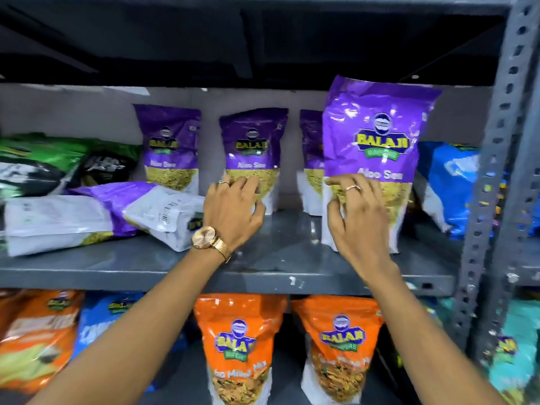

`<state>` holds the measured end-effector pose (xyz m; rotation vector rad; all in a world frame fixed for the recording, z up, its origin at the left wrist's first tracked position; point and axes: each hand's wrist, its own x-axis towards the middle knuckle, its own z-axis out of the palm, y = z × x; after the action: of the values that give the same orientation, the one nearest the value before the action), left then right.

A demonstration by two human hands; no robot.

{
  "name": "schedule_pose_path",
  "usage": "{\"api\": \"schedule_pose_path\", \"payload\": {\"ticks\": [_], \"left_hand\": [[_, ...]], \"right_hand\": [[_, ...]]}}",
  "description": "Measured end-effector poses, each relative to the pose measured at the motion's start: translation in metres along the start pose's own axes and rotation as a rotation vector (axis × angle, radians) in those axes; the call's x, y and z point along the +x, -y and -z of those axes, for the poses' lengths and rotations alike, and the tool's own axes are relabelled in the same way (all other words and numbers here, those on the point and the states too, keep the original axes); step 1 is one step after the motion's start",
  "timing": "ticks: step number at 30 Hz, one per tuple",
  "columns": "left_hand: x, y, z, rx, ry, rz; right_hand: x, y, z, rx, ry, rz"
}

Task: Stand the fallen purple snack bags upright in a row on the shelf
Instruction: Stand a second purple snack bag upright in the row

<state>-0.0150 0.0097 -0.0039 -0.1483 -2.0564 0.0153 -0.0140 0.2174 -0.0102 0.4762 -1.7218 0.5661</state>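
Note:
Three purple snack bags stand upright along the back of the grey shelf (pixel 146 273): one on the left (pixel 169 147), one in the middle (pixel 252 147), and one (pixel 310 153) half hidden. In front of that hidden bag stands a nearer purple bag (pixel 377 141). My right hand (pixel 355 211) grips its lower left part, fingers across the front and thumb at the edge. My left hand (pixel 230 209), wearing a watch, is spread open against the bottom of the middle bag. Two purple bags lie fallen on the left (pixel 58 220) (pixel 163 214), white backs showing.
Green and black bags (pixel 49 162) are piled at the far left of the shelf. A blue bag (pixel 447 182) leans at the right beside the perforated steel post (pixel 493 159). Orange bags (pixel 242 343) and others stand on the shelf below. Another shelf board hangs overhead.

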Motion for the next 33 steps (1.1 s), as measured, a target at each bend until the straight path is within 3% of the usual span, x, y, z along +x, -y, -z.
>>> {"api": "schedule_pose_path", "payload": {"ticks": [4, 8, 17, 24, 28, 33], "left_hand": [[-0.015, 0.07, 0.026, 0.081, 0.085, 0.013], [-0.032, 0.117, 0.039, 0.081, 0.079, 0.062], [-0.055, 0.146, 0.042, -0.05, 0.245, 0.6], [-0.052, 0.149, 0.041, -0.29, 0.338, 0.7], [-0.052, 0.139, 0.038, -0.419, 0.274, 0.658], [-0.038, 0.137, 0.023, -0.539, 0.324, 0.577]], "right_hand": [[0.036, 0.05, -0.063, 0.184, 0.408, -0.003], [0.06, 0.095, -0.128, 0.217, 0.808, -0.045], [0.071, 0.122, -0.216, 0.412, 1.444, -0.456], [0.047, 0.106, -0.233, 0.857, 1.369, -0.627], [0.042, 0.092, -0.234, 0.984, 1.187, -0.648], [0.041, 0.081, -0.228, 1.18, 0.907, -0.715]]}}
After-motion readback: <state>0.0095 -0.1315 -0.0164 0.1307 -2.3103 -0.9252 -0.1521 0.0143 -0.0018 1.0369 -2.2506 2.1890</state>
